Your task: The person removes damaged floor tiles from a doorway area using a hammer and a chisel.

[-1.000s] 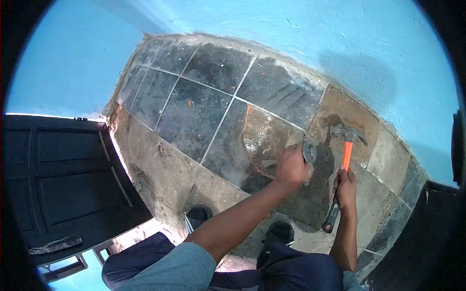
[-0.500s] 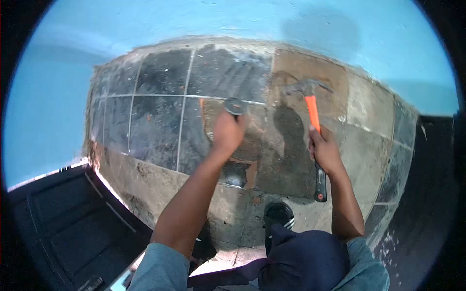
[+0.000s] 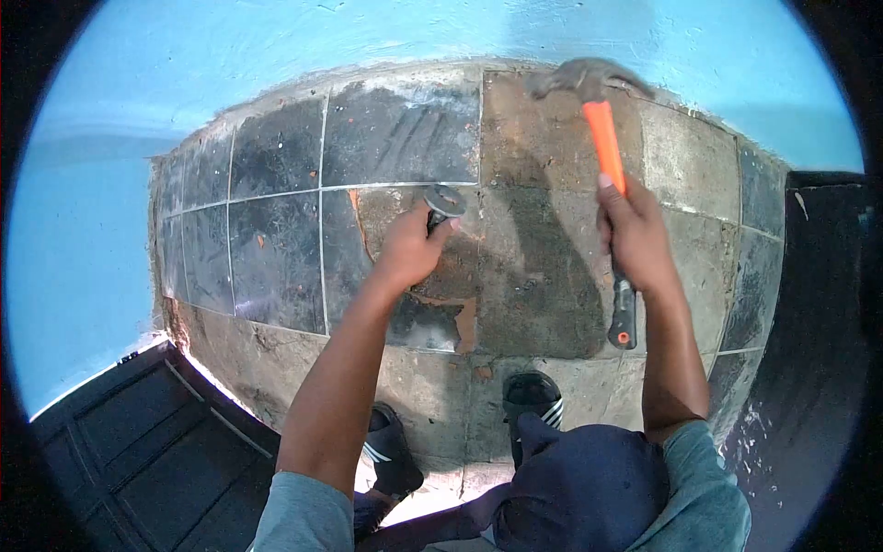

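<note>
The chisel (image 3: 445,200) stands over the broken part of the tiled floor (image 3: 276,244), its round grey top facing up; its lower end is hidden by the hand, so whether it touches the floor cannot be told. The person's left grip (image 3: 409,250) is closed around it, thumb and fingers just below that top. A blow landing off centre could glance from the rim onto the knuckles, and a loose hold or a tip set at a poor angle could let the tool skid.

The right grip (image 3: 635,235) is wrapped around the orange-and-black handle of the hammer (image 3: 604,147), whose blurred head is raised to the right of the chisel and well apart from it. A swing from there would have to come across sideways, which could spoil its aim; a slack hold could let the handle twist.

Near the chisel, the broken tile (image 3: 425,329) has a ragged edge, and chips could fly toward the bare forearms. The right sandal (image 3: 532,394) and left sandal (image 3: 395,453) are planted close by, where a dropped tool or sharp shard could reach the feet.
</note>
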